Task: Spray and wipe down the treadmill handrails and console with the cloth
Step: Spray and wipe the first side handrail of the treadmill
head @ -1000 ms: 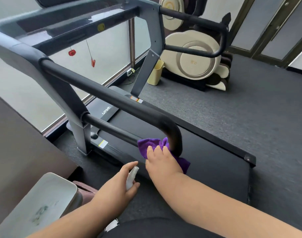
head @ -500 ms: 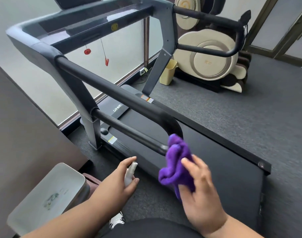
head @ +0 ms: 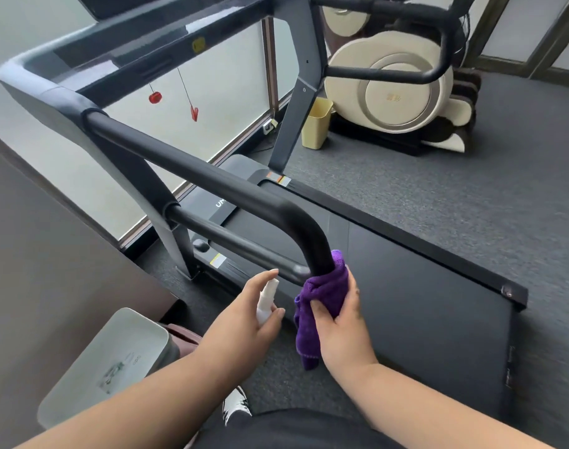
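The treadmill's near black handrail (head: 212, 181) runs from the console (head: 140, 43) toward me and bends down at its end. My right hand (head: 340, 322) presses a purple cloth (head: 322, 293) around that downward bend; part of the cloth hangs below my fingers. Just to the left, my left hand (head: 244, 315) holds a small white spray bottle (head: 266, 299) upright, its nozzle near the lower black bar (head: 231, 241). The far handrail (head: 390, 74) sits at the top right.
The treadmill belt (head: 422, 303) stretches right of my hands on grey carpet. A white lidded bin (head: 115, 358) stands at lower left beside a dark wall. A yellow basket (head: 315, 124) and a cream massage chair (head: 396, 92) stand beyond. Red safety clip (head: 194, 113) dangles from the console.
My right hand lifted the cloth off the rail end, turned it, then wrapped it back around the bend from the right side. My left hand with the bottle stayed nearly still.
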